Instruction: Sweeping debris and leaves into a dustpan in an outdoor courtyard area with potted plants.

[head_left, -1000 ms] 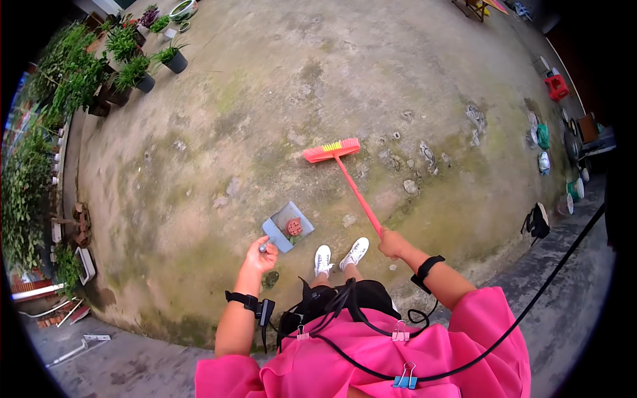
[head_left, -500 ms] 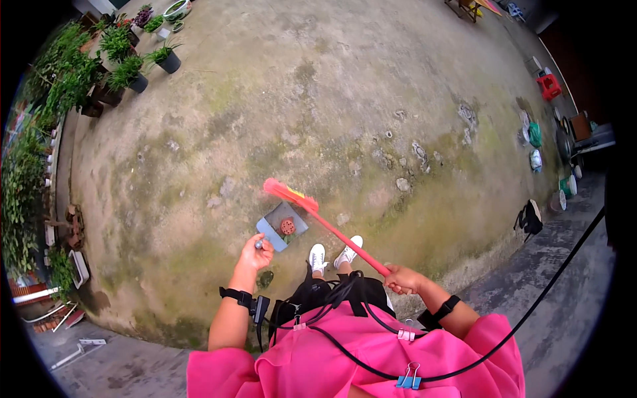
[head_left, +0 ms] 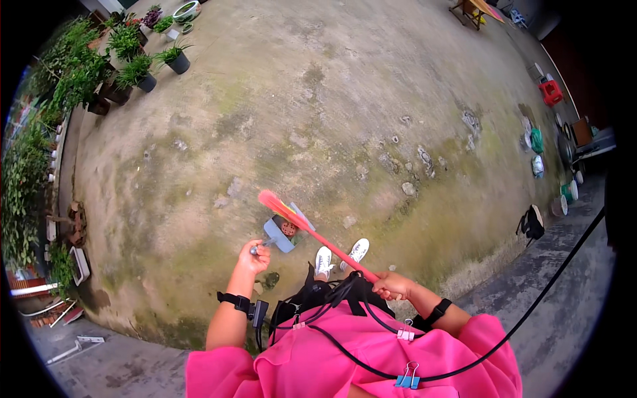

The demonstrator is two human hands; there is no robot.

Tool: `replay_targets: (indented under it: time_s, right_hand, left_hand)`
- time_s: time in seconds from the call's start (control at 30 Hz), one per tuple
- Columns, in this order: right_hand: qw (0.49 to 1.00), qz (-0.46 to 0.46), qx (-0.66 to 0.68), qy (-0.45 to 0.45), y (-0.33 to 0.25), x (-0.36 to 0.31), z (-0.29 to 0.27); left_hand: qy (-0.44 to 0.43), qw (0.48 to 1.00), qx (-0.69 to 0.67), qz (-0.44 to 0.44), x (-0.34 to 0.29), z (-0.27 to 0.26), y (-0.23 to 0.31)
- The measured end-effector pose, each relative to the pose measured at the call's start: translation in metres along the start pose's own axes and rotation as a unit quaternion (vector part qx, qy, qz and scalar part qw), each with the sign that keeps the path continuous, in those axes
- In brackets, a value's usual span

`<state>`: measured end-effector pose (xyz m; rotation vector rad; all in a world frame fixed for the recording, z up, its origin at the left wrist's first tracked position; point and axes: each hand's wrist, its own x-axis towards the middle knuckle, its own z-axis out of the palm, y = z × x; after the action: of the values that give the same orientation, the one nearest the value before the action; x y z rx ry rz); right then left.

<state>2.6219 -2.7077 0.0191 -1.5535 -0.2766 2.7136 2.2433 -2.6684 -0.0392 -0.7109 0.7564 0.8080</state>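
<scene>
My right hand (head_left: 393, 286) is wrapped round the red handle of a broom (head_left: 328, 247). The broom slants up to the left, and its red bristle head, with a yellow stripe, hangs over a blue-grey dustpan (head_left: 279, 236). The dustpan's grey rod handle runs up into my closed left hand (head_left: 256, 257). A round reddish-brown thing with dark holes (head_left: 288, 228) lies inside the pan, partly covered by the broom head; I cannot make out its kind. Just right of the pan are my white shoes (head_left: 324, 261).
Mossy, stained concrete (head_left: 199, 146) spreads around me. Potted plants (head_left: 178, 61) line the far left. A red stool (head_left: 550, 92), several bags and buckets, and a black bag (head_left: 531, 223) are along the right. Black cables (head_left: 517, 331) cross my pink top (head_left: 292, 371).
My right hand has drawn nearer my body and slightly left with the broom. The broom head now covers more of the dustpan, which has tilted, and its rod shows more clearly.
</scene>
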Motion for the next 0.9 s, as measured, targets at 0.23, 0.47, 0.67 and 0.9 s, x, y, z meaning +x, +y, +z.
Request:
replay_targets:
  time_s: [0.23, 0.47, 0.67, 0.9]
  right_hand:
    - [0.953, -0.074, -0.271, 0.118, -0.060, -0.008, 0.036]
    - [0.889, -0.131, -0.397, 0.186, -0.119, 0.052, 0.021]
    - [0.832, -0.141, -0.503, 0.189, -0.174, 0.096, 0.014]
    - [0.939, 0.008, -0.344, 0.009, -0.190, 0.120, 0.013]
  left_hand:
    - [0.017, 0.998, -0.027, 0.048, -0.080, -0.053, 0.020]
    - [-0.017, 0.993, -0.060, 0.096, -0.092, -0.043, 0.039]
    - [0.057, 0.988, -0.092, 0.108, -0.042, 0.012, 0.091]
    - [0.137, 0.982, -0.086, 0.095, 0.012, 0.074, 0.130]
